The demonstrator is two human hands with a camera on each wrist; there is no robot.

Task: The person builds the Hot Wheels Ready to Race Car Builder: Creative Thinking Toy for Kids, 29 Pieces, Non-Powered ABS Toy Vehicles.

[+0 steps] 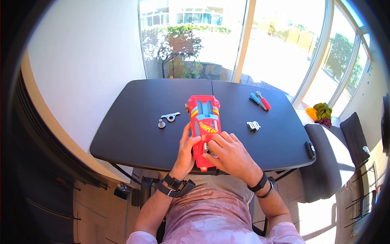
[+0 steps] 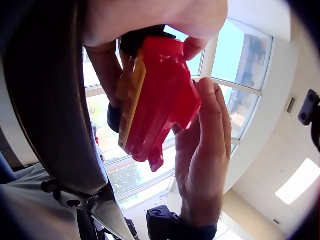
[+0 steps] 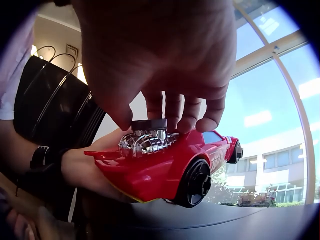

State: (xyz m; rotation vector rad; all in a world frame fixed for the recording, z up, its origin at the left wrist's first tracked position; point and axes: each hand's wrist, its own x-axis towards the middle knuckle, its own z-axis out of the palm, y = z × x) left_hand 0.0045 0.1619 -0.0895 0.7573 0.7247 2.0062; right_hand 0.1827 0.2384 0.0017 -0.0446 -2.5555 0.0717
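A red toy car (image 1: 198, 147) with blue windows and a yellow logo is held up over the table's front edge. My left hand (image 1: 186, 152) grips it along its left side; in the left wrist view its red end (image 2: 162, 95) shows below the palm. A chrome toy engine (image 3: 145, 141) with a dark round top sits in the body near the end closest to me. My right hand (image 1: 232, 153) reaches over this end, thumb and fingertips pinching the engine around its top. One black wheel (image 3: 194, 183) shows beneath it.
On the black table (image 1: 134, 142) lie a grey bracket-like part (image 1: 171, 117) and a grey peg-like part (image 1: 161, 123) at left. Blue and red screwdrivers (image 1: 260, 101) and a small chrome-and-black part (image 1: 253, 126) lie at right. A dark device (image 1: 310, 150) rests at the right edge.
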